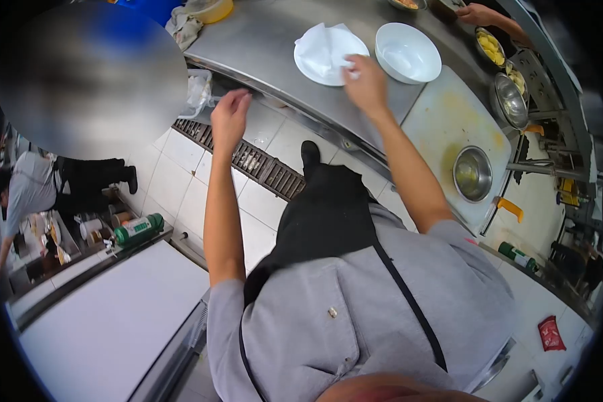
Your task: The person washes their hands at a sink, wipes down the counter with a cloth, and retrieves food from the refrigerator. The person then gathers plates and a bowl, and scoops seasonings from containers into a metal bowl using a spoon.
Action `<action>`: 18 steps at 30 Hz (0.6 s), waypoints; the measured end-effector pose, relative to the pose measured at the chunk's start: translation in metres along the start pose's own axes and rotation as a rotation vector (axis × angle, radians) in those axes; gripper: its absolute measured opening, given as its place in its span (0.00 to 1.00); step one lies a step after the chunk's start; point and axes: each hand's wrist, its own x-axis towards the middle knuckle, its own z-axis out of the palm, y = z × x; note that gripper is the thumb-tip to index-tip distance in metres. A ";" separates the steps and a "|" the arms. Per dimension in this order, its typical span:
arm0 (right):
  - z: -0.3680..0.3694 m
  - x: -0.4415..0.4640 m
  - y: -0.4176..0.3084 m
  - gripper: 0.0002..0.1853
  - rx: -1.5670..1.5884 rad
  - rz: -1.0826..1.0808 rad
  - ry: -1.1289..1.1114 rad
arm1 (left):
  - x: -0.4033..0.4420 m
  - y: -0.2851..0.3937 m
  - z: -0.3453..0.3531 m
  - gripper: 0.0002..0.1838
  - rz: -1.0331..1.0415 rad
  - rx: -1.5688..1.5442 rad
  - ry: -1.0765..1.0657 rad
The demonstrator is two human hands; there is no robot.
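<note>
My right hand (366, 84) is over the right edge of a white plate (328, 75) on the steel counter. Its fingers are pinched, with a small white bit showing between them that looks like paper; motion blurs the detail. A folded sheet of white paper (320, 50) lies across the plate. Just to the right of that hand stands a white bowl (409, 53), with nothing in it. My left hand (230, 120) hangs in the air in front of the counter edge, fingers loosely bent and holding nothing. A white plastic bag (197, 92) is behind it, under the counter.
A white cutting board (449, 127) bears a metal bowl (472, 174) and an orange-handled tool (509, 209). Metal bowls of yellow food (490, 48) line the far right. Another person's hand (477, 13) is at top right. A co-worker (33, 181) bends at left. A drain grate (254, 164) crosses the floor.
</note>
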 end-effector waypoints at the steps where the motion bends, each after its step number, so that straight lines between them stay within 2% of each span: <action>1: 0.022 0.015 -0.014 0.23 -0.072 -0.108 0.019 | 0.026 0.001 0.018 0.12 -0.009 -0.006 -0.037; 2: 0.037 0.028 -0.025 0.25 -0.133 -0.213 0.022 | 0.048 0.001 0.035 0.12 -0.010 -0.011 -0.049; 3: 0.049 0.045 -0.028 0.25 -0.137 -0.205 0.026 | 0.069 -0.002 0.050 0.12 0.029 0.026 -0.079; 6: 0.081 0.077 -0.021 0.21 -0.267 -0.256 -0.175 | 0.111 0.000 0.072 0.11 0.091 0.052 -0.175; 7: 0.084 0.081 -0.014 0.16 -0.256 -0.242 -0.125 | 0.119 -0.001 0.077 0.10 0.109 0.030 -0.211; 8: 0.083 0.081 -0.005 0.16 -0.271 -0.215 -0.129 | 0.126 -0.006 0.082 0.10 0.106 0.019 -0.240; 10: 0.075 0.076 0.010 0.13 -0.138 0.049 0.124 | 0.138 -0.016 0.088 0.13 0.311 0.135 -0.216; 11: 0.068 0.072 0.013 0.13 -0.151 0.074 0.128 | 0.145 -0.013 0.091 0.13 0.314 0.126 -0.244; 13: 0.052 0.067 0.017 0.12 -0.198 0.294 0.220 | 0.159 -0.001 0.104 0.14 0.754 0.237 -0.345; 14: 0.046 0.062 0.015 0.12 -0.210 0.333 0.233 | 0.165 0.004 0.112 0.14 0.767 0.223 -0.384; 16: 0.029 0.054 0.007 0.16 -0.299 0.335 0.283 | 0.185 0.014 0.135 0.16 0.976 0.275 -0.535; 18: 0.002 0.030 -0.017 0.18 -0.513 0.490 0.361 | 0.203 0.024 0.159 0.16 1.096 0.254 -0.653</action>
